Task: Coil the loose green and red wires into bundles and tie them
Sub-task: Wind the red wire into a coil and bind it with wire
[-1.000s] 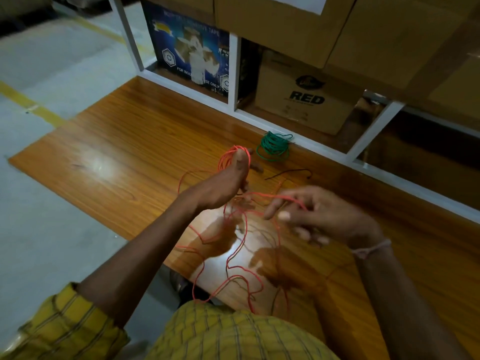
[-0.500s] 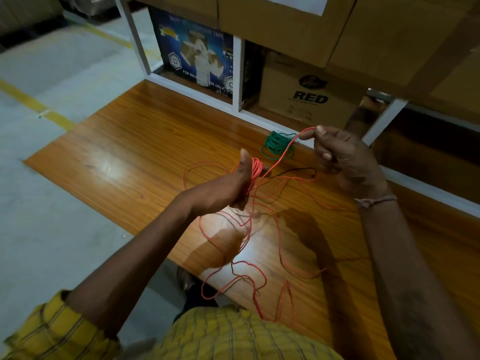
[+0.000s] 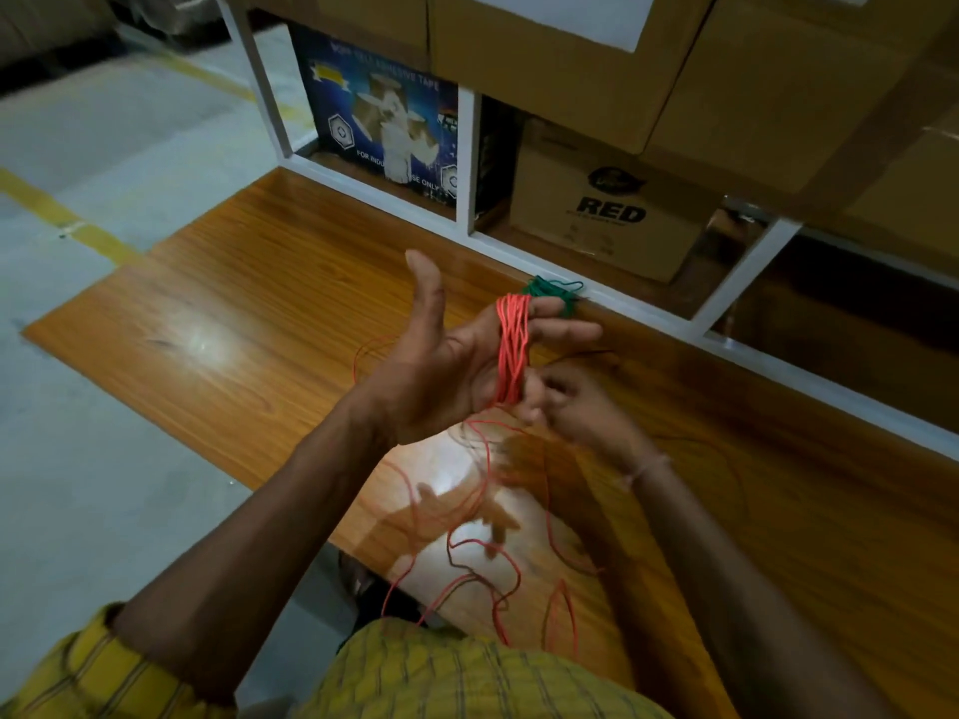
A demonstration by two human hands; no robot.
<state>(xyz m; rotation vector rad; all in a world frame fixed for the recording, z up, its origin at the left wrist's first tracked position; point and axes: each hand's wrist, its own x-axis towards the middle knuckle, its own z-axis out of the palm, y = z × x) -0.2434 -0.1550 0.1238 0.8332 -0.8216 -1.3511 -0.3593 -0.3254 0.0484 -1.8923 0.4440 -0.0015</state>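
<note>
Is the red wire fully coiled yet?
No. The red wire loops around the left hand, but loose strands trail over the table.

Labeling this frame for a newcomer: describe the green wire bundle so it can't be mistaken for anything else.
Start at the wooden table and follow it to its far edge, where the white shelf frame runs. The green wire bundle lies there, below the cardboard box marked RED, partly hidden behind the left hand. It is the only green wire; the red wire wraps the left hand's fingers.

left hand: raised, palm up, thumb upright, fingers straight
right hand: just beside the left's fingers, fingers curled, blurred
forearms: both reaching forward
</note>
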